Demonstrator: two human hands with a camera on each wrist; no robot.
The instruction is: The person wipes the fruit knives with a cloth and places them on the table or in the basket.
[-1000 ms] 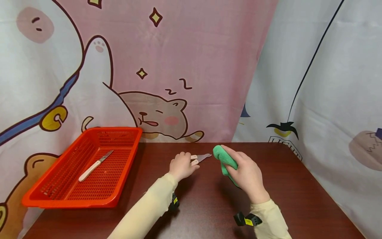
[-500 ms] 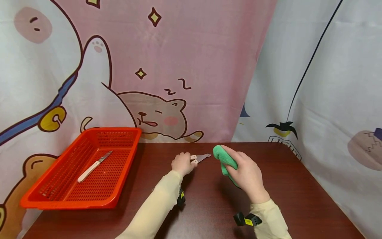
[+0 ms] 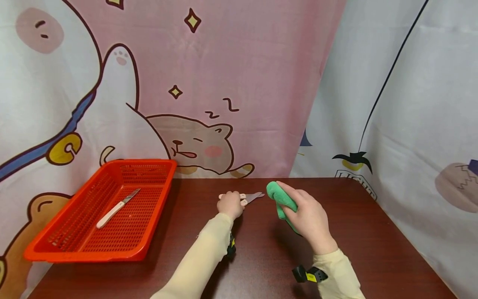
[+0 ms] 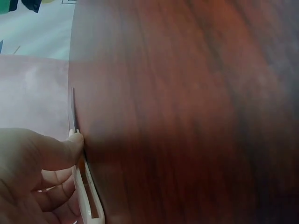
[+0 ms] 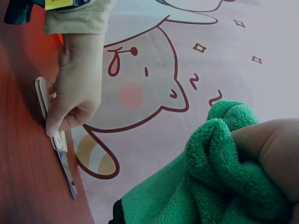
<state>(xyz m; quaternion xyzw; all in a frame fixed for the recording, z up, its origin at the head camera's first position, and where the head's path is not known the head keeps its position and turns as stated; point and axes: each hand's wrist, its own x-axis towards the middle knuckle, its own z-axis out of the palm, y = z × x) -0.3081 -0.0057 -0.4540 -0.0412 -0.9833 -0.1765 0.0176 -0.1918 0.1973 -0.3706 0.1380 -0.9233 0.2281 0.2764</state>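
My left hand (image 3: 229, 204) pinches the cream handle of a folding knife (image 3: 244, 202) between thumb and fingers, low over the brown table. In the left wrist view, the slotted handle (image 4: 81, 192) runs down below the thumb and the thin blade points away. A second pale handle (image 3: 242, 196) shows close beside it in the head view; its contact with the fingers cannot be made out. My right hand (image 3: 311, 222) grips a bunched green cloth (image 3: 281, 198) above the table, to the right of the blades. The cloth's dark-edged lower part (image 5: 154, 196) hangs down.
On the left stands a red plastic basket (image 3: 147, 241) with a white-handled knife (image 3: 113, 212) lying inside it. The brown table (image 3: 373, 249) reaches back to a printed curtain (image 3: 261, 83). Dark wrist cameras (image 3: 310, 274) sit at both sleeves.
My left hand has shifted slightly right, its thumb drawn in around the knife handle. A handle end now shows behind the hand. My right hand and the cloth have stayed still.
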